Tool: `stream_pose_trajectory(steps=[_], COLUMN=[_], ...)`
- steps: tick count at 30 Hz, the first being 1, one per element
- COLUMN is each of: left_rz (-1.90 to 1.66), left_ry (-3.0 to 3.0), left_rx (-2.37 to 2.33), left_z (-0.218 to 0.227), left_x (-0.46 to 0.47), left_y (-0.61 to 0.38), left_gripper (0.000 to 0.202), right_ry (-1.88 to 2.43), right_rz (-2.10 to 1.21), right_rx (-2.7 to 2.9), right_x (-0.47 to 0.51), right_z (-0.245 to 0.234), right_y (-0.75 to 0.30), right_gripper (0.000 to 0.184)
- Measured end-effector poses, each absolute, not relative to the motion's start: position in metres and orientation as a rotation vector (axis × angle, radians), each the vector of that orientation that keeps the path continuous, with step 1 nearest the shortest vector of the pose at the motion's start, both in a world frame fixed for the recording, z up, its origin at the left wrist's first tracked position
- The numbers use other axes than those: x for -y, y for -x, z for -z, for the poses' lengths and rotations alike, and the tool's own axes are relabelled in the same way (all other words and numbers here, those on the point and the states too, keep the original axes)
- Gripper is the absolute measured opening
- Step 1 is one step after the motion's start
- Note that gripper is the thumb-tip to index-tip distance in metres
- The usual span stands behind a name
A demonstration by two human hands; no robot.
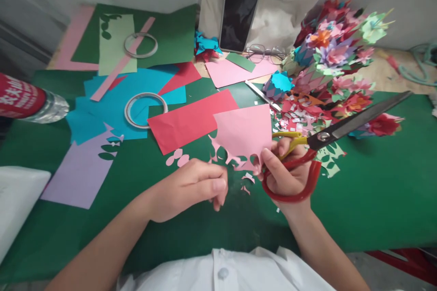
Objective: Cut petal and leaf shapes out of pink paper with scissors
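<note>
My right hand (290,175) is closed on a pair of scissors (358,120) with red and yellow handles, its dark blades pointing up to the right. Between the same hand's thumb and fingers is the edge of a pink paper sheet (244,129), its lower side cut into ragged curves. My left hand (191,186) is just left of that sheet, its fingers curled together; what they hold, if anything, is hidden. Small pink petal-shaped cutouts (178,158) lie beyond the left hand. Underneath the pink sheet's left side, a red paper strip (191,120) rests on the table.
Paper flowers (334,50) crowd the back right beside paper scraps (297,118). Two tape rolls (155,51) (127,111) lie on coloured sheets at left, near a bottle (37,100). A phone (242,7) leans against a bag (290,13), with eyeglasses (266,53) below.
</note>
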State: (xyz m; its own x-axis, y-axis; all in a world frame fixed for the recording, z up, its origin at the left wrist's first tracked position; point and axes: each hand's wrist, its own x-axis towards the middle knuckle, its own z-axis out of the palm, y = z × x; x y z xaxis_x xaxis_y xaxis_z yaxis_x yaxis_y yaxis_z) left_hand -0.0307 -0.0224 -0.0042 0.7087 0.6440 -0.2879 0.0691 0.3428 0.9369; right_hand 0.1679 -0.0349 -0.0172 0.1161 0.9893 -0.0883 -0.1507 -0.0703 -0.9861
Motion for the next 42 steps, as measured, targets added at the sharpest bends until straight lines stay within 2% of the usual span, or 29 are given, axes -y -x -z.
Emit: stream_pose_trajectory(steps=[2, 6, 9, 12, 16, 20, 23, 29, 42], left_rz=[-0.404, -0.751, -0.872, -0.809, -0.599, -0.537, -0.64, -0.88, -0.905], left_ry=[-1.111, -0.981, -0.947, -0.958, -1.078, -1.08, -0.986, -0.795, -0.807], left_rx=[-0.758, -0.863, -0.947, -0.964, -1.208, -1.207, -1.193, -1.138, -1.185], left_z=[0.01, 0.014, 0.01, 0.008, 0.007, 0.002, 0.002, 0.006, -0.002], left_x=[0.023, 0.024, 0.022, 0.021, 0.025, 0.027, 0.028, 0.032, 0.037], left_y=[0.029, 0.027, 0.027, 0.028, 0.022, 0.012, 0.01, 0.015, 0.01], left_gripper=[0.04, 0.048, 0.053, 0.048, 0.035, 0.045, 0.046, 0.045, 0.045], right_ry=[1.154, 1.104, 1.137, 1.162, 1.211, 1.231, 1.257, 1.19, 1.133], right_rz=[-1.318, -1.434, -1.422, -1.424, -1.408, -1.411, -1.418, -1.447, -1.594], right_rx=[0.95, 0.95, 0.959, 0.996, 1.084, 1.134, 1.197, 1.525, 1.663], right_x=[0.036, 0.037, 0.039, 0.039, 0.04, 0.043, 0.043, 0.042, 0.04], right_z=[0.017, 0.017, 0.017, 0.017, 0.017, 0.022, 0.027, 0.028, 0.019], right_y=[-0.168, -0.167, -0.165, -0.163, -0.163, -0.168, -0.174, -0.179, -0.176], right_gripper=[0.035, 0.036, 0.039, 0.038, 0.033, 0.028, 0.033, 0.055, 0.064])
